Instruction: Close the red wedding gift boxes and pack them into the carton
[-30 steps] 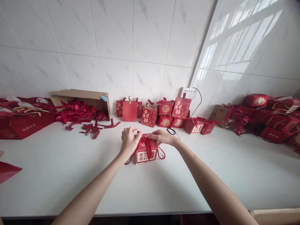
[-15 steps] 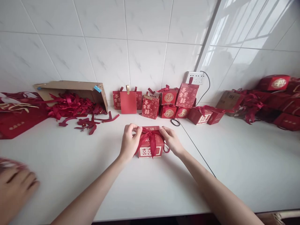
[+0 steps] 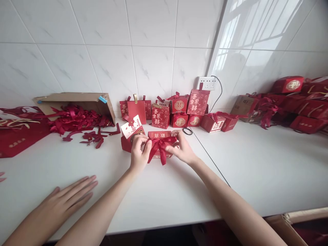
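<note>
A red gift box (image 3: pixel 159 134) with gold characters stands in front of me on the white table. A dark red ribbon bow (image 3: pixel 161 145) sits across it, its tails hanging down the front. At the bow's left loop, the fingers and thumb of my left hand (image 3: pixel 139 152) pinch the ribbon. My right hand (image 3: pixel 182 149) has thumb and fingers closed about the right loop, the thumb near the knot. Just behind my left hand is another red box (image 3: pixel 126 143) with a white printed flap, partly hidden by my fingers.
A co-worker's hand (image 3: pixel 69 198) lies flat on the table at left. Behind are a cardboard box (image 3: pixel 74 97) of red ribbons, several red gift boxes (image 3: pixel 179 104) along the wall, a power strip (image 3: pixel 205 83) and a black band (image 3: pixel 187 131). More red boxes (image 3: pixel 307 124) pile at right.
A second red box with a white flap now stands left of mine. The co-worker's hand has moved right and lies flat. My right thumb has shifted in toward the knot.
</note>
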`<state>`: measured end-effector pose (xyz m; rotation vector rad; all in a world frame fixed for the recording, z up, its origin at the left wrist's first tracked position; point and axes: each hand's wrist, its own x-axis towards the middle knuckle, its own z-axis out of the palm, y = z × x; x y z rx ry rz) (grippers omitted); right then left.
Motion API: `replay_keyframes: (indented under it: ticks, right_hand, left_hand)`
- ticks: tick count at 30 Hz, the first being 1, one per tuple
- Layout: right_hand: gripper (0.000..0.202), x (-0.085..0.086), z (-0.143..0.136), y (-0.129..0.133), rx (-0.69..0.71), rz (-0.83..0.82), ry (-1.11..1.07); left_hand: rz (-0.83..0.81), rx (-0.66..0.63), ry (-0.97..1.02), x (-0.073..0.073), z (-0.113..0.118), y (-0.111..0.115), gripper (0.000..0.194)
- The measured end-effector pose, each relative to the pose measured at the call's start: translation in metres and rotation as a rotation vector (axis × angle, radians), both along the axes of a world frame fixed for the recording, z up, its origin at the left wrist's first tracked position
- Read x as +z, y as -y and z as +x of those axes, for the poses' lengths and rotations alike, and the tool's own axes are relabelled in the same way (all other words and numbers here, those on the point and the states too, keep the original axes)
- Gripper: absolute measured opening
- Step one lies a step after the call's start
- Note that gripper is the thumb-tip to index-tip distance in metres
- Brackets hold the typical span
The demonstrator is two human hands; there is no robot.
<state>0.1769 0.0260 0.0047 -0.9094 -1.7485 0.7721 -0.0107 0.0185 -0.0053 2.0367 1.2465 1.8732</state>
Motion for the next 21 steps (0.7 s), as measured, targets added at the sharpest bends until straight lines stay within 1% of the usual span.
replay_keyframes:
  ticks: [2,3,4,6,8,9,11,13,17,19,21]
  right_hand:
    - [0.096,0.0,0.004,-0.001,0.059,0.149,0.159]
    - [0.106,-0.001,0.006,-0.002,0.091,0.198,0.229]
    - [0.11,-0.001,0.008,-0.002,0.122,0.224,0.28]
    - [0.106,-0.002,0.01,-0.004,0.163,0.219,0.318]
    - [0.103,-0.001,0.013,-0.004,0.159,0.18,0.314]
    - [0.103,-0.001,0.014,-0.004,0.144,0.165,0.309]
    - [0.104,0.0,0.015,-0.003,0.118,0.15,0.31]
    - [0.103,0.002,0.016,-0.003,0.116,0.14,0.315]
    - [0.1,0.003,0.014,-0.001,0.135,0.156,0.31]
    - [0.101,0.005,0.012,0.001,0.149,0.15,0.3]
    - [0.1,0.006,0.011,0.002,0.165,0.128,0.293]
  left_hand:
    - [0.006,-0.002,-0.016,0.0,-0.001,0.0,0.017]
    - [0.011,-0.004,-0.022,0.0,-0.002,0.0,0.017]
    - [0.015,-0.006,-0.024,0.0,-0.003,0.0,0.016]
    - [0.004,-0.028,-0.013,0.001,-0.005,0.0,0.017]
    - [-0.043,-0.108,0.025,0.004,-0.009,0.0,0.015]
    - [-0.089,-0.152,0.046,0.006,-0.011,0.0,0.015]
    - [-0.197,-0.202,0.07,0.01,-0.015,0.0,0.023]
    - [-0.278,-0.187,0.066,0.014,-0.019,-0.001,0.032]
    - [-0.363,-0.134,0.037,0.016,-0.023,-0.005,0.024]
    - [-0.397,-0.118,0.043,0.014,-0.025,-0.008,0.025]
    - [-0.394,-0.114,0.068,0.012,-0.028,-0.01,0.027]
